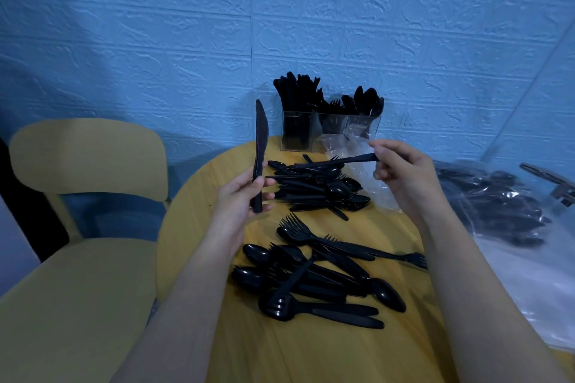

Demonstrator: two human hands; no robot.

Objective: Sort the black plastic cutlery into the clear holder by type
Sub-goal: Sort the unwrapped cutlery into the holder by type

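While the left hand [241, 196] grips a knife [259, 152] upright by its handle, the right hand's [401, 174] fingers [381, 154] pinch a second knife [339, 161] level above the desk [199, 227]. Sorting is midway; next, both likely go to the holder's [329, 130] left compartment, among the knives.

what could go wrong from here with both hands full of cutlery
The left hand holds a black plastic knife upright, while the clear plastic holder already looks crowded; pushing it in might topple the holder. The right hand pinches a second black knife by its tip, so it may slip.
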